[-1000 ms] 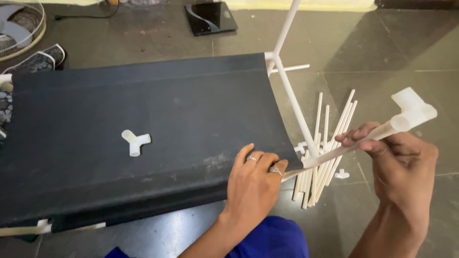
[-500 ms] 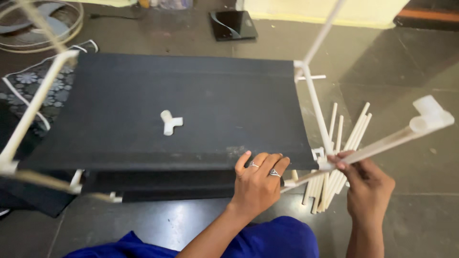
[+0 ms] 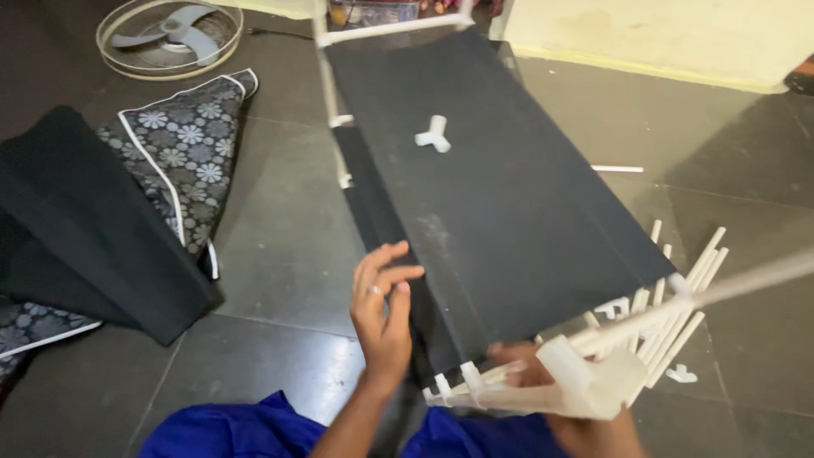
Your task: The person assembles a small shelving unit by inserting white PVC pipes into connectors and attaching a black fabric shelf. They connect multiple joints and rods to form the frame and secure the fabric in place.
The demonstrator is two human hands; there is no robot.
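Note:
My left hand (image 3: 381, 314) hovers open, fingers apart, just off the near left edge of a long black fabric panel (image 3: 509, 195) stretched on white tubes (image 3: 332, 102). A white three-way connector (image 3: 433, 134) lies on the panel's far part. At the bottom my right hand (image 3: 593, 434) grips a white corner connector (image 3: 585, 386) with rods stuck in it; the piece hides most of the hand. One blurred rod runs from it up to the right.
A bundle of white rods (image 3: 687, 288) and a small connector (image 3: 681, 373) lie on the dark tiled floor at right, with a single rod (image 3: 617, 169) farther back. Floral cloth (image 3: 182, 144), folded black fabric (image 3: 76, 229) and a fan guard (image 3: 170, 34) are at left.
My left hand has lifted off the panel's edge and opened. My right hand has brought the connector and rod down close to my body. The view has swung round the panel.

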